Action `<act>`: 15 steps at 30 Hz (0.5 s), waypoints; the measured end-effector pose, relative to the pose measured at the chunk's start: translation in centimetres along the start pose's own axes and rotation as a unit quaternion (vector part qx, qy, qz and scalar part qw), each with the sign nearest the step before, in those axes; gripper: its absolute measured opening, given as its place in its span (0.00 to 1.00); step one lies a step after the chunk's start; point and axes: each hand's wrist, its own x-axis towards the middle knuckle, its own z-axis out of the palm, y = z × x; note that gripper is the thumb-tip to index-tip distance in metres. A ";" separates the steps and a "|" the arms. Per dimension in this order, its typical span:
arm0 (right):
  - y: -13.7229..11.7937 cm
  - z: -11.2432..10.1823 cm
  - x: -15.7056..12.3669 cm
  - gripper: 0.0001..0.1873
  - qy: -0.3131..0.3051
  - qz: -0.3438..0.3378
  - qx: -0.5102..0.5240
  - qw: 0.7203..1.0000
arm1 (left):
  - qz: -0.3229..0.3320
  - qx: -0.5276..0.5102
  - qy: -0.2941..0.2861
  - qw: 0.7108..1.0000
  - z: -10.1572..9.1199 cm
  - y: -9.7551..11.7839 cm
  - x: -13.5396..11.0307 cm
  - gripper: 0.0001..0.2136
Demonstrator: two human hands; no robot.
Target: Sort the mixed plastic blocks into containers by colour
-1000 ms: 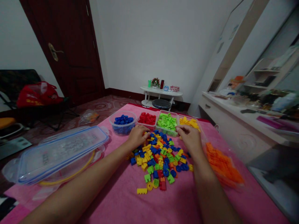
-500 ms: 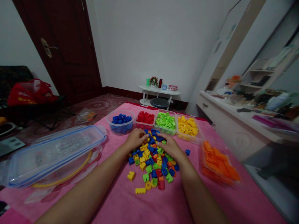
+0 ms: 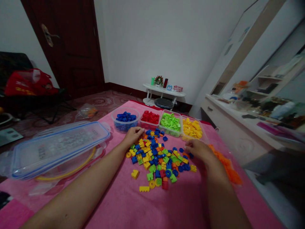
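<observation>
A loose pile of mixed plastic building bricks [image 3: 154, 156] lies on the pink cloth between my hands, in blue, yellow, green, red and orange. My left hand [image 3: 133, 135] rests at the pile's far left edge, fingers loosely bent, with nothing visible in its grasp. At the right edge, my right hand [image 3: 199, 149] has its fingers loosely curved beside a few blue bricks [image 3: 190, 155]; its palm side is hidden. A yellow brick [image 3: 135, 174] and a long yellow brick [image 3: 144, 189] lie apart at the near side.
Behind the pile stand a round tub of blue bricks [image 3: 125, 118] and boxes of red bricks [image 3: 150, 117], green bricks [image 3: 170, 122] and yellow bricks [image 3: 192, 128]. Orange bricks [image 3: 227, 167] sit in a box at right, partly behind my arm. Stacked clear lids [image 3: 60, 148] lie left.
My hands have moved apart, the left one a little leftward and the right one well to the right. The pile is spread wider, with bricks moved toward the right. The view has shifted slightly.
</observation>
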 end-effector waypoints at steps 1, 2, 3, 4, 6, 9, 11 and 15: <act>0.3 -0.1 -0.1 0.04 -0.035 0.020 -0.065 0.997 | 0.002 0.002 -0.003 1.000 0.0 -0.1 0.0 0.20; 0.4 -0.1 -0.3 0.06 -0.070 0.034 -0.117 0.990 | 0.005 0.007 -0.004 1.000 0.0 -0.1 0.0 0.20; 0.3 0.0 -0.4 0.07 -0.094 0.046 -0.153 0.983 | 0.011 0.013 -0.005 1.000 0.0 -0.2 0.0 0.20; 0.1 0.2 -0.4 0.08 -0.103 0.052 -0.180 0.977 | 0.017 0.020 -0.005 1.000 0.0 -0.3 0.0 0.20; -0.3 0.8 -0.3 0.09 -0.098 0.056 -0.202 0.973 | 0.022 0.032 -0.004 0.999 0.0 -0.4 -0.1 0.20; -0.3 1.6 0.0 0.08 -0.075 0.050 -0.167 0.982 | 0.018 0.039 0.002 0.999 0.1 -0.7 0.0 0.20; -0.2 2.1 0.1 0.08 -0.070 0.043 -0.129 0.988 | 0.016 0.038 0.007 0.999 0.2 -0.7 0.1 0.19; -2.0 2.9 -0.6 0.10 -0.089 0.011 -0.066 0.994 | 0.010 0.032 0.017 0.999 0.3 -0.5 0.1 0.18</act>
